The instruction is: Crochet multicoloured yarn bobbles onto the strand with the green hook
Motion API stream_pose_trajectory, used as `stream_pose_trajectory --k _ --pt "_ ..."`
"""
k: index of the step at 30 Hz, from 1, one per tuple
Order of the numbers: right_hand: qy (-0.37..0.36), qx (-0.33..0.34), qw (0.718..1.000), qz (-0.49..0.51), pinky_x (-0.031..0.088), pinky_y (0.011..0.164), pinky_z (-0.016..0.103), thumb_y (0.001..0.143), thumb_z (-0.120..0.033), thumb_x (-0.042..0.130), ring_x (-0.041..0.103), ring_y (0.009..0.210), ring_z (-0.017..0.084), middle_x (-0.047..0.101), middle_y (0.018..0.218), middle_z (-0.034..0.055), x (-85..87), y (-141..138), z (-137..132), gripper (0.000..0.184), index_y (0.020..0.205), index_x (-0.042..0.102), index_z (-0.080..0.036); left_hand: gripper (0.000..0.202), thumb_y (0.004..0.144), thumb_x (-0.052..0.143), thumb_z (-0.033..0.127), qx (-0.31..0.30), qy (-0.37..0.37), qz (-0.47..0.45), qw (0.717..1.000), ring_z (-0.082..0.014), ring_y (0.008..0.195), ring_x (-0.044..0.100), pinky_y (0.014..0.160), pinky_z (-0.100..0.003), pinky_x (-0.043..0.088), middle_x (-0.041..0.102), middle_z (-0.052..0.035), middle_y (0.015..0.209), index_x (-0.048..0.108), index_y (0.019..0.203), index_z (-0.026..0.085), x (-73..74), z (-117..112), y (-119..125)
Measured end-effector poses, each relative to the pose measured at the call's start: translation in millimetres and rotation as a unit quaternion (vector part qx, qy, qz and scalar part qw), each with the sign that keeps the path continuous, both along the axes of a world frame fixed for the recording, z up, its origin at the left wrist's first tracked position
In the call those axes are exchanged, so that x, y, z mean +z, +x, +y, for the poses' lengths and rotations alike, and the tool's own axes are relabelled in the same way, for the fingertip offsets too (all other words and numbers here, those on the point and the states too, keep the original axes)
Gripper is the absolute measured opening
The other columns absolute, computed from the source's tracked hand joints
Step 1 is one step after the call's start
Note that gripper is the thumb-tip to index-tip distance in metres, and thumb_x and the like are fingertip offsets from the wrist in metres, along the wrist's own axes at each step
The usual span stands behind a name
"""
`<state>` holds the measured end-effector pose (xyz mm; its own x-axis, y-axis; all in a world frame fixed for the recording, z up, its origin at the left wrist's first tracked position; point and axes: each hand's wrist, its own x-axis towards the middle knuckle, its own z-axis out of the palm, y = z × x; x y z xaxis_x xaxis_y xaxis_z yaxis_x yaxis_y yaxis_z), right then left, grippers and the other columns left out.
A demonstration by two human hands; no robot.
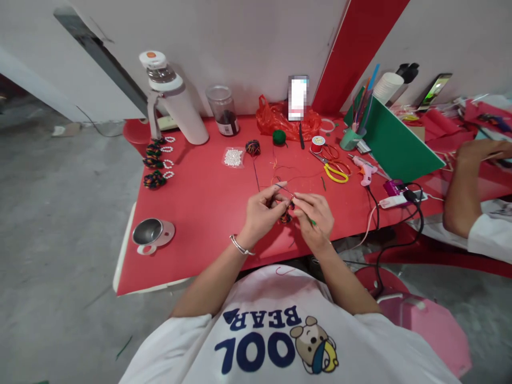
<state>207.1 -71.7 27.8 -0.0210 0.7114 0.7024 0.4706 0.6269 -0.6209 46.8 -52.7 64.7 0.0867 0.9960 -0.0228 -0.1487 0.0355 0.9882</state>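
My left hand (262,212) is closed in a pinch on a small dark, multicoloured piece of yarn work (285,218). Yarn runs across its raised index finger. Close against it, my right hand (318,216) is closed around what looks like a crochet hook (313,222); only a bit of its green handle shows between the fingers. Both hands are just above the red table (200,200). Beyond them lie a multicoloured yarn ball (253,148), its strand leading toward my hands, and a green yarn ball (279,137).
At left are yarn pieces with white bead loops (155,179), a steel cup (154,233) and a tall flask (178,101). Yellow-handled scissors (335,173), a pink glue gun (365,169) and a power strip (400,199) lie right. A co-worker's arm (464,186) rests beyond a green board (396,138).
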Motion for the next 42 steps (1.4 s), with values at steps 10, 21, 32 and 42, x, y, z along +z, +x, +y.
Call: stream_pose_trajectory --k 10,21,32,42 --pt "-0.117 0.139 0.951 0.250 0.061 0.082 0.041 0.093 -0.060 0.060 0.075 0.093 0.023 0.080 0.094 0.0059 -13.1 2 18 0.035 0.094 0.075 -0.028 0.061 0.063 0.084 0.015 -0.107 -0.056 -0.081 0.989 -0.0104 0.069 0.063 0.066 -0.022 0.050 0.069 -0.0005 0.078 0.072 0.123 0.015 1.4 4 -13" --pt "-0.323 0.400 0.849 0.123 0.064 0.079 0.037 0.092 -0.046 0.070 0.078 0.085 0.021 0.081 0.098 0.0104 40.2 60 55 0.029 0.093 0.077 -0.018 0.051 0.064 0.076 0.010 -0.150 -0.051 0.005 0.987 -0.0103 0.064 0.058 0.059 -0.023 0.047 0.067 -0.0015 0.071 0.075 0.115 0.011 10.7 9 -26" --pt "-0.203 0.335 0.920 0.023 0.062 0.092 0.039 0.098 -0.035 0.062 0.077 0.101 0.022 0.081 0.102 0.0082 47.8 51 46 0.021 0.099 0.079 -0.022 0.050 0.064 0.079 0.012 -0.111 -0.052 -0.005 0.992 -0.0114 0.065 0.061 0.062 -0.024 0.047 0.068 -0.0013 0.072 0.074 0.114 0.012 11.2 14 -27" --pt "0.155 0.064 0.981 -0.094 0.061 0.090 0.040 0.094 -0.027 0.068 0.072 0.110 0.024 0.074 0.123 0.0112 -1.7 8 6 0.033 0.127 0.069 -0.030 0.052 0.060 0.091 0.030 -0.051 -0.073 -0.117 0.989 -0.0060 0.054 0.050 0.053 -0.021 0.038 0.063 0.0019 0.068 0.076 0.107 0.014 0.6 14 -10"
